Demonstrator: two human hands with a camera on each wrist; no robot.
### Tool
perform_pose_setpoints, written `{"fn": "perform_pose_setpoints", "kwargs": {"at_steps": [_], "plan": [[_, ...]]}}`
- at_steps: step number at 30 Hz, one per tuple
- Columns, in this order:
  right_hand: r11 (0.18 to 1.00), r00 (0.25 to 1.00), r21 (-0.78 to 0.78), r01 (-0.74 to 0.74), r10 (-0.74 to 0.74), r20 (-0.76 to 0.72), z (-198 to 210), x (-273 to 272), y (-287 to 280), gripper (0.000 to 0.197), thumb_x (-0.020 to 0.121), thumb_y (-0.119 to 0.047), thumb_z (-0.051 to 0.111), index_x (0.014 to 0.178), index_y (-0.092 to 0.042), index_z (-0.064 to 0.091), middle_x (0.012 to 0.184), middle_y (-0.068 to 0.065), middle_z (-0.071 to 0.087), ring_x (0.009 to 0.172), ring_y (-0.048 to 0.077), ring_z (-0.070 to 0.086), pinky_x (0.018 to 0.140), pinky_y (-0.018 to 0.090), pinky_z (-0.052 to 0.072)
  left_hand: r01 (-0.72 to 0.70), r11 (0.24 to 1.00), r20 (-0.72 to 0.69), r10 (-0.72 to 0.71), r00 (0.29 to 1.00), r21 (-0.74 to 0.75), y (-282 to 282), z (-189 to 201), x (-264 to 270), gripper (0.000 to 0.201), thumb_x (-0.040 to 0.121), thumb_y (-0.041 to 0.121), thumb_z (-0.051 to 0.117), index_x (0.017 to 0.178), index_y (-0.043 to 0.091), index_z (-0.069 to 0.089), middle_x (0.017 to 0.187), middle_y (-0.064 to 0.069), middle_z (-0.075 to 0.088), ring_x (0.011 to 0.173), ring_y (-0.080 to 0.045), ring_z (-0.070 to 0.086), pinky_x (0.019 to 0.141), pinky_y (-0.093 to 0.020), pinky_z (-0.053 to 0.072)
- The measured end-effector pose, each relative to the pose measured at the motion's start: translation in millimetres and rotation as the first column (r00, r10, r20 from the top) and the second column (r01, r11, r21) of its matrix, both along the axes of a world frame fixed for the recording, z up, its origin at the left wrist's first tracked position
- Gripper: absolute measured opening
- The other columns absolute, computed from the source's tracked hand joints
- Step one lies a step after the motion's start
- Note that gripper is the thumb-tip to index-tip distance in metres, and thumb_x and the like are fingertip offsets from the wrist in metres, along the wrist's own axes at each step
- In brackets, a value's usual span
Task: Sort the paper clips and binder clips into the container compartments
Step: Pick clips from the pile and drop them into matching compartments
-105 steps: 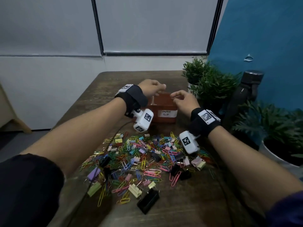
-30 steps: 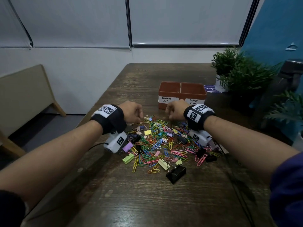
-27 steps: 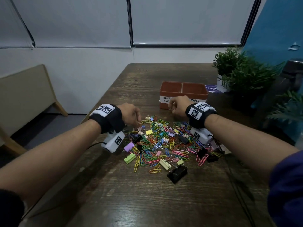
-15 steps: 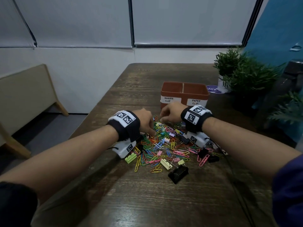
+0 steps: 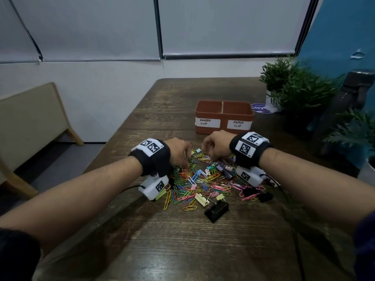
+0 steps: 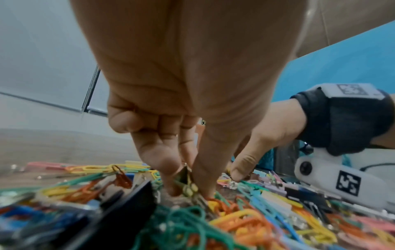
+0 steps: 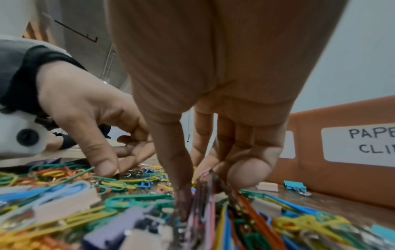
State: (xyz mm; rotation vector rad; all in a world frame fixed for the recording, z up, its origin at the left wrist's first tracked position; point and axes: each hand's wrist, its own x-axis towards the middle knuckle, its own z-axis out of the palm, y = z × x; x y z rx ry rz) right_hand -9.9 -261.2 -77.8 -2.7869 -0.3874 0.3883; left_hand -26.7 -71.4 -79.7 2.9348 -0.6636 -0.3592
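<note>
- Coloured wire sits between my left hand's [image 6: 181, 128] thumb and forefinger: they pinch a small cluster of paper clips [image 6: 189, 186] at the heap's far left edge.
- My right hand [image 7: 213, 135] works the same way, thumb and fingers pinching a bunch of pink and mixed clips [image 7: 205, 194] just in front of the container.
- Around both hands the pile [image 5: 205, 179] looks nearly whole: paper clips tangled with pastel binder clips, and a large black binder clip [image 5: 216, 208] nearest me.
- The brown container [image 5: 224, 116] stands just beyond, labelled BINDER CLIP left, PAPER CLIP right.
- I cannot see its floor, so what is already sorted is unclear; I judge most remains.
</note>
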Motion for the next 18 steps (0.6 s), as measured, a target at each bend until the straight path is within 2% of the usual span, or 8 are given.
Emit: {"fn": "perform_pose_setpoints", "kwargs": {"at_steps": [3, 6, 9, 11, 12, 14, 16, 18], "plan": [[1.0, 1.0, 0.018, 0.001, -0.001, -0.004, 0, -4, -3, 0.032, 0.076, -0.008, 0.081, 0.098, -0.028, 0.07, 0.087, -0.009, 0.066, 0.092, 0.015, 0.067, 0.084, 0.034, 0.057, -0.028, 0.998, -0.068, 0.023, 0.997, -0.062, 0, 4, 6, 0.031, 0.088, 0.033, 0.068, 0.115, 0.022, 0.059, 0.103, 0.001, 0.066, 0.086, -0.014, 0.059, 0.076, -0.028, 0.049], [0.999, 1.0, 0.035, -0.003, 0.003, 0.002, 2, -4, -4, 0.034, 0.076, -0.008, 0.082, 0.103, -0.024, 0.07, 0.088, -0.004, 0.071, 0.087, 0.016, 0.071, 0.081, 0.034, 0.059, -0.048, 0.985, -0.015, 0.046, 0.999, -0.167, 4, 19, 29, 0.029, 0.093, 0.035, 0.063, 0.12, 0.023, 0.06, 0.101, 0.006, 0.064, 0.086, -0.011, 0.059, 0.081, -0.025, 0.045], [0.998, 0.999, 0.064, -0.009, 0.006, 0.043, 4, -1, -4, 0.029, 0.08, -0.01, 0.079, 0.106, -0.02, 0.069, 0.083, -0.007, 0.069, 0.078, 0.011, 0.069, 0.069, 0.026, 0.058, -0.142, 0.948, 0.052, 0.164, 0.985, -0.286, 14, 29, 59, 0.02, 0.095, 0.028, 0.061, 0.108, 0.015, 0.07, 0.091, 0.009, 0.065, 0.076, -0.008, 0.059, 0.081, -0.024, 0.048], [0.997, 0.992, 0.069, -0.023, 0.015, 0.124, 4, 2, -2, 0.021, 0.086, -0.016, 0.073, 0.106, -0.021, 0.069, 0.08, -0.015, 0.061, 0.075, 0.004, 0.06, 0.06, 0.016, 0.048, -0.22, 0.92, 0.068, 0.255, 0.965, -0.326, 22, 26, 78, 0.012, 0.094, 0.024, 0.063, 0.095, 0.016, 0.072, 0.094, 0.005, 0.071, 0.074, -0.011, 0.062, 0.081, -0.027, 0.053], [0.997, 0.988, 0.068, -0.036, 0.025, 0.155, 3, 4, 0, 0.019, 0.088, -0.016, 0.07, 0.107, -0.021, 0.071, 0.081, -0.016, 0.061, 0.076, 0.004, 0.059, 0.061, 0.016, 0.047, -0.258, 0.907, 0.053, 0.291, 0.955, -0.333, 24, 24, 83, 0.007, 0.092, 0.021, 0.065, 0.089, 0.019, 0.071, 0.096, 0.001, 0.074, 0.075, -0.012, 0.064, 0.082, -0.028, 0.055], [0.995, 0.983, 0.058, -0.08, 0.069, 0.171, 2, 8, 4, 0.022, 0.09, -0.014, 0.064, 0.107, -0.025, 0.074, 0.09, -0.012, 0.069, 0.084, 0.007, 0.064, 0.075, 0.027, 0.056, -0.303, 0.907, 0.076, 0.338, 0.938, -0.293, 27, 16, 92, 0.007, 0.088, 0.016, 0.069, 0.083, 0.022, 0.07, 0.099, -0.001, 0.074, 0.081, -0.013, 0.066, 0.083, -0.028, 0.055], [0.992, 0.983, 0.031, -0.121, 0.116, 0.144, -1, 12, 10, 0.033, 0.091, -0.009, 0.059, 0.104, -0.034, 0.076, 0.107, -0.007, 0.071, 0.092, 0.009, 0.064, 0.086, 0.033, 0.057, -0.298, 0.931, 0.118, 0.327, 0.938, -0.213, 26, 10, 94, 0.008, 0.084, 0.018, 0.071, 0.085, 0.026, 0.071, 0.101, 0.0, 0.072, 0.09, -0.017, 0.066, 0.086, -0.028, 0.054], [0.987, 0.981, -0.028, -0.158, 0.16, 0.106, -4, 14, 15, 0.047, 0.091, -0.003, 0.054, 0.103, -0.043, 0.075, 0.125, -0.008, 0.066, 0.099, 0.01, 0.063, 0.087, 0.034, 0.057, -0.256, 0.957, 0.11, 0.271, 0.956, -0.133, 23, 4, 91, 0.009, 0.081, 0.021, 0.073, 0.087, 0.027, 0.073, 0.099, 0.0, 0.073, 0.092, -0.019, 0.067, 0.087, -0.032, 0.055]]}}
